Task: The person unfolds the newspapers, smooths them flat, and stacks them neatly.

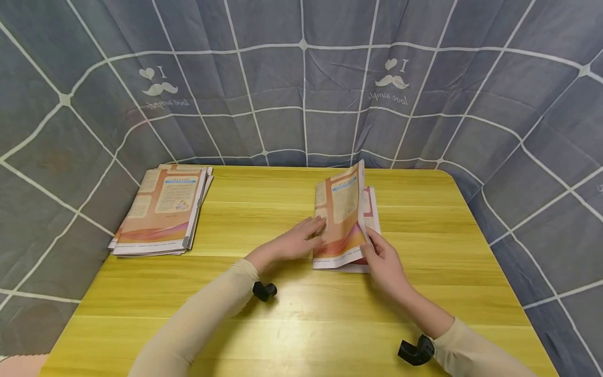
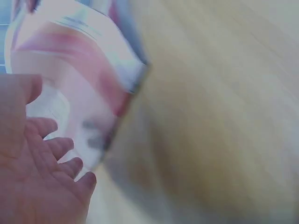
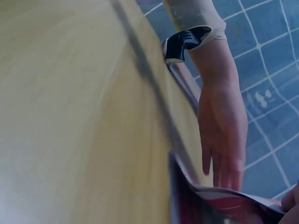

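Two grips tend the paper (image 1: 336, 220): the right grip (image 1: 387, 264) pinches its raised edge; the left grip (image 1: 300, 241), loosely spread, should lightly steady the opposite side.

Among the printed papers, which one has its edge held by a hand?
The orange paper right of the stack: the right hand holds its lifted edge, while the stack lies untouched.

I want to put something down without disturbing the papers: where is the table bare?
Bare table shows between the stack of papers and the booklet, beyond the left hand; right of the right hand, toward the table's right edge; and between the sleeves. It is crowded around the booklet, where both hands are.
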The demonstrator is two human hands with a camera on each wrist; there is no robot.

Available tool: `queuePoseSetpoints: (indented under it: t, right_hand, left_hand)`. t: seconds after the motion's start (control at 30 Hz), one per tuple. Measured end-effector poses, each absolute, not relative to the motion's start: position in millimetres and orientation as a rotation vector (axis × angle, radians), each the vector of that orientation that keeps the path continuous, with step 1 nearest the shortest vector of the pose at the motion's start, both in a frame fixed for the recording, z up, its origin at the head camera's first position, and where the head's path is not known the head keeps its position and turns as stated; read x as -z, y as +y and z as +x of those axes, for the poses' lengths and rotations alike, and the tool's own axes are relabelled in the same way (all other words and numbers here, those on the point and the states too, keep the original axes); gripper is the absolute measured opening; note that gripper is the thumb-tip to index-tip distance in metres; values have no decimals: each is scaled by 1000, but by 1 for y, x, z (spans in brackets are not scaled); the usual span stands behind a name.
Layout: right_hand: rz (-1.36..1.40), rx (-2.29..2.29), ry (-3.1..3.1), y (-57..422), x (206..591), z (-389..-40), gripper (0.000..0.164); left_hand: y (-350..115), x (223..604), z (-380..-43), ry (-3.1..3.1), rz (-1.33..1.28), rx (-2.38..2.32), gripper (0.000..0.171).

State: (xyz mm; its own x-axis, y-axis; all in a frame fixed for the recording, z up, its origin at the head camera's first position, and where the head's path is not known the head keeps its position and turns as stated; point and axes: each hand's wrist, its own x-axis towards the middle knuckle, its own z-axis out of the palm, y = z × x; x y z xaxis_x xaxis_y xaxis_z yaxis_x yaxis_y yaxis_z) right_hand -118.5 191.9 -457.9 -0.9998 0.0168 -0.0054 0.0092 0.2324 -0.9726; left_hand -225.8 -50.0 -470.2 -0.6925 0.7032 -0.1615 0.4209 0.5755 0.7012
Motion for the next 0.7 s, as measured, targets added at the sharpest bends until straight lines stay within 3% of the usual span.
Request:
queuePoseSetpoints:
  t: [0.37, 0.7]
  right_hand:
    - [207, -2022, -2348, 146, 434, -134, 48]
    - [456, -2067, -2538, 105, 432, -141, 55]
  left_hand:
    - [-57, 404, -224, 1962, 472, -1611, 69]
    - [-88, 380, -229, 1865, 289, -1749, 62]
